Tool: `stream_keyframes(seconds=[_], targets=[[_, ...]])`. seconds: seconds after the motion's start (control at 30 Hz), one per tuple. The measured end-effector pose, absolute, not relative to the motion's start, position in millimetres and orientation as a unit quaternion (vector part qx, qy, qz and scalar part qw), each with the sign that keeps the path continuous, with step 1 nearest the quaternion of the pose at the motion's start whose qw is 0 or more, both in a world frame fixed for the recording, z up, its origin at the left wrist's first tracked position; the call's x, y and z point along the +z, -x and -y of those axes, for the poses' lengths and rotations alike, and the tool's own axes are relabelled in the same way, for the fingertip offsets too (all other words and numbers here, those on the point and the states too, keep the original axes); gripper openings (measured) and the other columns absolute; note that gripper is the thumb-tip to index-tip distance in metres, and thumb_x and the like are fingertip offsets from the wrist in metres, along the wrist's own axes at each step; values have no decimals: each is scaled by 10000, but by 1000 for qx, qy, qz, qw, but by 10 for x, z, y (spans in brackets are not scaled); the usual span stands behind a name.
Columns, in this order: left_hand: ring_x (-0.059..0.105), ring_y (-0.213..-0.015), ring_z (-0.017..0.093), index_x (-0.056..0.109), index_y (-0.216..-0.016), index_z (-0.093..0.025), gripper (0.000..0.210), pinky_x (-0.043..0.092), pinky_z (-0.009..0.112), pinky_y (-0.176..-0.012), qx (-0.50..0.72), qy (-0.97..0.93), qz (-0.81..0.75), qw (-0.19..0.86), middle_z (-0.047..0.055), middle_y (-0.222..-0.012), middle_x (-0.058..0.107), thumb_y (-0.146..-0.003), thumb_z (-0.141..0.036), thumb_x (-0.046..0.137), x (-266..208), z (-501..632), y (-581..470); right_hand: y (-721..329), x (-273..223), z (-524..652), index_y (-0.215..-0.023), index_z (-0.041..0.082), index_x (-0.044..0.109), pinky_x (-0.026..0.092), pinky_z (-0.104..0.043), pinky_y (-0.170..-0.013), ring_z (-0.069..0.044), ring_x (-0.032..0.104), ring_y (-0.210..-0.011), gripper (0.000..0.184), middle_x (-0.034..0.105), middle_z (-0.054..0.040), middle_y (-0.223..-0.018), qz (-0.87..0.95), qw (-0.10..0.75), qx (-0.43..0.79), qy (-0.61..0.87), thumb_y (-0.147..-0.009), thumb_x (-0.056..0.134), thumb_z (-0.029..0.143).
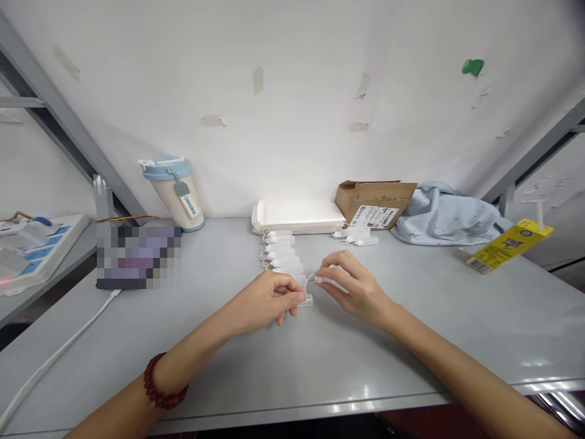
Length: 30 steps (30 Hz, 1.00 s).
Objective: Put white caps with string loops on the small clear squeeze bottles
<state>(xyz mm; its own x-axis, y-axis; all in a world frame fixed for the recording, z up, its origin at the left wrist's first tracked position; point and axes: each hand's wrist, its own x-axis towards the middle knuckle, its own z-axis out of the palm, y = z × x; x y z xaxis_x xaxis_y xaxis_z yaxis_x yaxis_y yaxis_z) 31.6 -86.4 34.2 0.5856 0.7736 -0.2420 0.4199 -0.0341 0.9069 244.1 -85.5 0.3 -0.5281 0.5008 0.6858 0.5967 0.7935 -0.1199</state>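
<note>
My left hand (274, 297) pinches a small clear plastic tube (307, 300) between thumb and fingertips, just above the grey table. A thin white cord (308, 281) curves up from it to my right hand (350, 283). The fingertips there are closed on a small white piece (319, 278) at the cord's other end. Behind my left hand runs a row of similar small white tubes with looped cords (280, 251), partly covered by the hand. Another little group of these tubes (356, 235) lies farther back to the right.
At the back stand a stack of white trays (299, 213), a cardboard box (377, 204) and a light blue cloth (450, 216). A yellow drink carton (509, 246) is on the right. A tumbler (176, 195), a blurred-out device (137, 256) and a white cable (59, 356) are on the left.
</note>
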Motion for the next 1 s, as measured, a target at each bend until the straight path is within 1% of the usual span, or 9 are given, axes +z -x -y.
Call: stream_keyframes(seconds=[0.1,0.23,0.37,0.57,1.0], targets=[[488,-499,90,607,-796,-164,268,407,245,-557,159,-695,-425,557,-12,-660,594,-779,-421,532,341,866,-310,-2437,0,860,-922,185,545,468,-288,-638,-156,529,-761,104,543,-89,-894,873,371,-57,311,-865,479,127],[477,-492,83,597,-786,-160,246,386,240,-545,172,-687,-420,568,-17,-654,586,-780,-399,537,345,859,-304,-2432,-20,852,-936,177,545,489,-287,-663,-159,575,-776,107,600,-98,-914,872,381,-62,302,-871,474,130],[445,-471,72,588,-760,-150,243,344,229,-513,201,-674,-417,575,-25,-626,565,-787,-386,534,352,842,-307,-2436,-42,839,-965,171,542,486,-313,-678,-168,572,-750,121,636,-84,-863,876,383,-77,284,-853,520,131],[442,-470,63,604,-806,-149,262,308,214,-485,224,-651,-428,585,-11,-679,583,-796,-399,527,310,822,-313,-2420,-7,865,-943,150,551,487,-299,-644,-164,562,-739,90,619,-92,-833,882,377,-61,276,-866,505,147],[438,-473,62,591,-810,-153,253,310,223,-494,213,-654,-426,587,-15,-682,575,-807,-396,522,328,830,-314,-2383,24,905,-963,138,535,491,-276,-591,-154,542,-718,102,590,-97,-816,885,382,-38,262,-872,489,122]])
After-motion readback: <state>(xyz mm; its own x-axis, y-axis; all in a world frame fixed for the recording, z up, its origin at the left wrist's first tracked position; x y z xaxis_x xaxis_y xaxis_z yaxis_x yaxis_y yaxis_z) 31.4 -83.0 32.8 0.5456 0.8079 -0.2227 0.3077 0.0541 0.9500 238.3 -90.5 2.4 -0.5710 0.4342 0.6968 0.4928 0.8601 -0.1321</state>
